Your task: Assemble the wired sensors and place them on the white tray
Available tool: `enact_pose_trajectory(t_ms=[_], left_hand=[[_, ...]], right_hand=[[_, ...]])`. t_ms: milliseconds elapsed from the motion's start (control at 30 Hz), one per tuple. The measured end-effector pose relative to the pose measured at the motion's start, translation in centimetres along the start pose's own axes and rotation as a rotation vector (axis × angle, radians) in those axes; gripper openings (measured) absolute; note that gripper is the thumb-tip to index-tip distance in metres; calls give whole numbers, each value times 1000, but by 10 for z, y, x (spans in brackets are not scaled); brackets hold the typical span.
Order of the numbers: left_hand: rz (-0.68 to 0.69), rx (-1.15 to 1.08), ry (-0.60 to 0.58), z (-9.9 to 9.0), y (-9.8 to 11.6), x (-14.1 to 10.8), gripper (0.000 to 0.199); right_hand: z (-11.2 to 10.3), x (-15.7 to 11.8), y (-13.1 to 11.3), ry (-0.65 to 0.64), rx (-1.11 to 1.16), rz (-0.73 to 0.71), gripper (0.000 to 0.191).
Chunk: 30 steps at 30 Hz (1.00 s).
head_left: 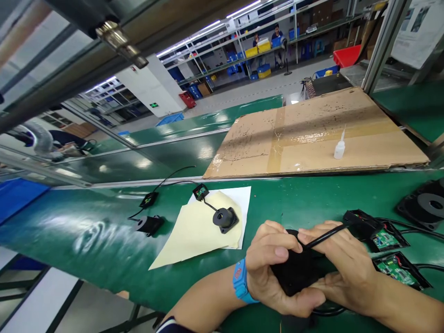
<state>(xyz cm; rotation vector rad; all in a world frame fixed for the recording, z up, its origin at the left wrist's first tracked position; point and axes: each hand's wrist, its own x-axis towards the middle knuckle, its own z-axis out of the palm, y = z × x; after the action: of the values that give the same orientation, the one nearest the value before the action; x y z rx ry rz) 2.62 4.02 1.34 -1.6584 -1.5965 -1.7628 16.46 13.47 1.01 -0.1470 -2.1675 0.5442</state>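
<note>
Low in the head view, my left hand point(268, 266), with a blue band at its wrist, grips a black flanged part point(294, 275) by its left side. From the other side, my right hand point(347, 263) has its fingers and thumb closed on the same part. A thick black cable point(326, 235) runs over the right fingers toward an open black box point(362, 222). The palms hide much of the part's underside. Right of my right hand lie black housings with green circuit boards point(397, 268). A large black round part point(425, 203) rests at the far right.
A similar flanged part point(225, 218) sits on yellow paper point(187, 236), cabled to a small box point(200, 191). Another cylindrical part point(149, 225) lies left of it. Behind, a cardboard sheet point(249, 138) carries a white dropper bottle point(340, 148). A metal fitting point(121, 44) hangs overhead.
</note>
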Motion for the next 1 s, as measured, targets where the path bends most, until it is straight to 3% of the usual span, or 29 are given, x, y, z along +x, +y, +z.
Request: enact_pose_trajectory(t_ms=[133, 333, 433, 500, 667, 867, 1000], left_hand=[[3, -32, 27, 1, -4, -4, 54], [-63, 179, -170, -5, -20, -26, 119], [-51, 157, -208, -10, -21, -28, 133], [-39, 82, -172, -11, -20, -26, 137], [1, -93, 66, -4, -17, -17, 138], [6, -77, -59, -3, -19, -15, 127], [64, -71, 55, 1, -21, -18, 124]], right_hand=[[0, 1, 1, 4, -29, -29, 40], [-4, 6, 2, 6, -42, -16, 36], [-4, 5, 2, -8, -41, -16, 36], [-2, 3, 2, -15, -30, -19, 36], [0, 2, 2, 0, -14, -30, 38], [0, 2, 3, -24, -31, -11, 35], [-1, 2, 6, -18, -20, -27, 36]])
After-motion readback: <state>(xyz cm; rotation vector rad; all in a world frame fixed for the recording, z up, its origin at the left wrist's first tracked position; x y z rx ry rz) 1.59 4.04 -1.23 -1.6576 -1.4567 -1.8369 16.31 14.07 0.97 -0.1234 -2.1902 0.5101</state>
